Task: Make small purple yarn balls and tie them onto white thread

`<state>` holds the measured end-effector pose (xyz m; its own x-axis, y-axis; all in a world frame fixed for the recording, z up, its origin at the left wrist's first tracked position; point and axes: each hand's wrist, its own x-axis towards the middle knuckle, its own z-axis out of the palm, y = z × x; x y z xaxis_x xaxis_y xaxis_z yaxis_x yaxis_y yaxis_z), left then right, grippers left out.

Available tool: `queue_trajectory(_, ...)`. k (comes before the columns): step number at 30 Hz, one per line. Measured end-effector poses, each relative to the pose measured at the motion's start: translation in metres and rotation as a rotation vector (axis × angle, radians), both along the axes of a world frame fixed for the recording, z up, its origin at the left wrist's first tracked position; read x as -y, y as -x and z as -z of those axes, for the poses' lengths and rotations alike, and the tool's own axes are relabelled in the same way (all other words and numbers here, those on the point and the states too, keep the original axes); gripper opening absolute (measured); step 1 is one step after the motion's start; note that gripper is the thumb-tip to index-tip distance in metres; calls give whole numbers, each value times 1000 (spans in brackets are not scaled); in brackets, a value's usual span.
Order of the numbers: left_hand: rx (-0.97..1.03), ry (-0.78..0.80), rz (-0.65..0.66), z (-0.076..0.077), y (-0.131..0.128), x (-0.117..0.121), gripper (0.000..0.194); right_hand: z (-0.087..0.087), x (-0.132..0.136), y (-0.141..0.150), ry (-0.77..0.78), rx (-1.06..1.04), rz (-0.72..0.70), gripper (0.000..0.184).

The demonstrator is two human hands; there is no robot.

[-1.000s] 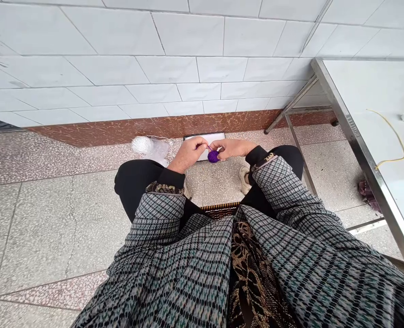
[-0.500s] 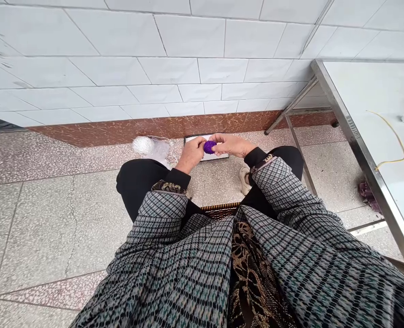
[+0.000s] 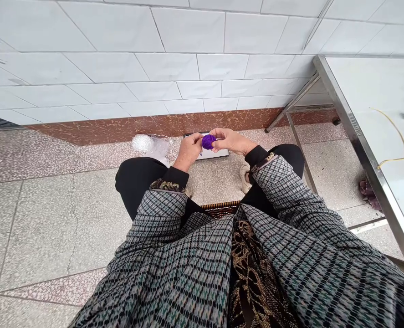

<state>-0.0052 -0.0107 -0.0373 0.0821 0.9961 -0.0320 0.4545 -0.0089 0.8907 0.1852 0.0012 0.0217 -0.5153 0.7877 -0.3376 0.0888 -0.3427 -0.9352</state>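
Observation:
A small purple ball of yarn (image 3: 208, 141) is held up between my two hands, above the floor by the wall. My right hand (image 3: 232, 140) grips the ball from its right side, thumb below and fingers above. On the other side my left hand (image 3: 189, 150) is closed, its fingertips pinched at the ball's left edge. A short bit of purple yarn shows just under those fingertips. Behind the hands, a white board with a dark edge (image 3: 215, 154) lies on the floor, partly covered by them.
White yarn (image 3: 142, 143) rests on the floor in a clear plastic bag (image 3: 159, 149), left of the hands. To the right stands a metal-framed table (image 3: 362, 136) with a yellow cord (image 3: 398, 132) on it. A tiled wall (image 3: 167, 68) rises in front.
The purple ball has turned and sits slightly higher and further left. My left hand has shifted a little left, and a bit of purple yarn now shows below its fingertips.

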Motion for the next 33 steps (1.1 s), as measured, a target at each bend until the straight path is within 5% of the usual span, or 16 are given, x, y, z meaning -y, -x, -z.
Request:
queue_trajectory(5,-11,-6,126,0,-3,3,18,8,-10,2,32,-77,173,18)
queue_trajectory(11,-73,-51,329,-10,-5,10,18,29,-18,2,-202,293,324,28)
queue_trajectory(15,-115,-118,352,-23,7,2,19,26,-11,-2,-223,420,53,27)
queue_trajectory(18,-162,-137,327,-29,18,-9,17,13,-7,-8,-7,205,-157,25)
queue_trajectory(24,-127,-15,308,-27,10,-7,16,0,-18,-3,87,-234,213,25)
queue_trajectory(28,-52,31,410,-25,-3,3,20,13,-25,9,-75,53,392,22)
queue_trajectory(31,-47,-1,382,-28,0,3,21,18,-21,5,-234,409,123,30)
queue_trajectory(33,-65,-23,341,-29,6,0,21,15,-17,-1,-122,451,-191,28)
